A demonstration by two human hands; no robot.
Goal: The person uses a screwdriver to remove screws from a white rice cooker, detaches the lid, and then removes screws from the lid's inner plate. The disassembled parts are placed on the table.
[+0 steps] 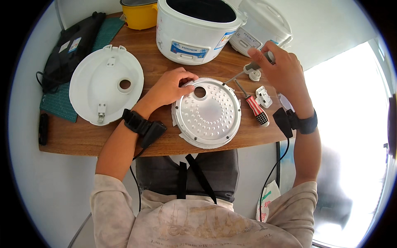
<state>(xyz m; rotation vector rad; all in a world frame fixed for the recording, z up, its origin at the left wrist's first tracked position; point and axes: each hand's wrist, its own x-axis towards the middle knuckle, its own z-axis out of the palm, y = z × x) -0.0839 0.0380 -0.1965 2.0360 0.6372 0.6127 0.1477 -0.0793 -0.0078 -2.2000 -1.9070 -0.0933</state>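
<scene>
A round silver dimpled metal plate [213, 108], with a hole near its far left, lies on the wooden table in front of me. Small dark screws sit around its rim, and a pale lid edge shows beneath it. My left hand [170, 86] is closed on the plate's far-left rim, thumb on top next to the hole. My right hand [283, 68] grips a grey-handled screwdriver [255, 65], held at a slant. Its tip meets the plate's far-right rim at a dark screw. Just right of the plate lies a second screwdriver [257, 110] with a red-and-white striped handle.
A white lid shell [93, 89] lies at left, partly over a green cutting mat [58, 108]. Behind stand a white rice cooker body [178, 29], another white cooker [258, 22] and a yellow pot [139, 16]. A small white plastic part [263, 97] lies at right, near the table edge.
</scene>
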